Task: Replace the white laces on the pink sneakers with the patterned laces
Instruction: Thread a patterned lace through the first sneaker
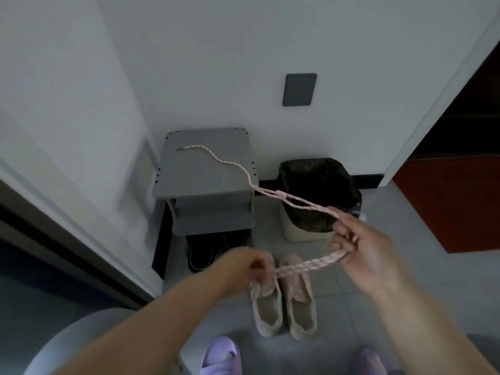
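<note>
A pale wall panel and a dark door edge fill the far left, beside a small grey shelf unit with a flat, matte, round-cornered top and lower tiers; dark shoes sit tucked under it on the floor. One end of the patterned lace, a flat woven pink-and-white cord, lies in a wavy line across the shelf top and runs off its right edge through the air. The left hand has its fingers pinched shut on the lace above the pink sneakers, which stand side by side on grey floor tiles, toes toward the wall, their soft uppers pale and their insides beige. From there a doubled stretch of lace spans to the right hand, whose fingers curl closed around it. Behind that hand stands a bin lined with a glossy, crinkled black bag. A dark rectangular wall plate sits above. Lilac slippers show at the bottom edge.
</note>
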A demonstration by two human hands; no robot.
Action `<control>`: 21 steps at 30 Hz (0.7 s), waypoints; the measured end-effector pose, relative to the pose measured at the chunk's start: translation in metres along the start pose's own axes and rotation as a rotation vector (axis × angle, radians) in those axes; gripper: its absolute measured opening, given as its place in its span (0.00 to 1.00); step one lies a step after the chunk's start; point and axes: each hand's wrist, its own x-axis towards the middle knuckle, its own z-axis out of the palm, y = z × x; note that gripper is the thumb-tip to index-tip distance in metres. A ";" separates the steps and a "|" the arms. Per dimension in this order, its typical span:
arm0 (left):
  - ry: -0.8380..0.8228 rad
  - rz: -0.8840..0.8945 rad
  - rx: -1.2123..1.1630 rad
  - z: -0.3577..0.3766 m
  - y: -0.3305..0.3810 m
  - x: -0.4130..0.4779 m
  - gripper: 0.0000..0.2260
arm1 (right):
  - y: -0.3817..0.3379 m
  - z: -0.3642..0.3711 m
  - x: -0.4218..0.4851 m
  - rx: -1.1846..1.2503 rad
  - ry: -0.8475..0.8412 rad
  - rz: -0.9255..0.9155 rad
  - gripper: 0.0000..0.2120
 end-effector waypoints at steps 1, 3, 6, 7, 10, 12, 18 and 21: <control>0.083 -0.079 -0.005 -0.006 -0.016 0.001 0.02 | -0.003 -0.006 -0.001 0.000 0.007 -0.030 0.09; 0.217 -0.257 -0.045 -0.016 -0.044 0.001 0.03 | -0.008 -0.017 -0.006 -0.017 0.021 -0.067 0.09; 0.342 -0.393 -0.232 -0.023 -0.071 -0.001 0.07 | -0.014 -0.035 -0.014 -0.087 0.059 -0.097 0.09; 0.368 -0.407 -0.273 -0.024 -0.074 -0.001 0.08 | -0.016 -0.041 -0.016 -0.118 0.073 -0.109 0.09; 0.439 -0.438 -0.307 -0.024 -0.080 0.000 0.11 | -0.018 -0.059 -0.017 -0.302 0.113 -0.108 0.12; 0.487 -0.461 -0.288 -0.023 -0.084 0.005 0.09 | -0.016 -0.068 -0.016 -0.419 0.144 -0.100 0.12; 0.548 -0.603 -0.240 -0.022 -0.091 0.020 0.07 | -0.016 -0.088 -0.011 -0.576 0.342 -0.194 0.11; 0.553 -0.636 -0.256 -0.018 -0.097 0.022 0.07 | -0.014 -0.093 -0.008 -0.626 0.375 -0.186 0.13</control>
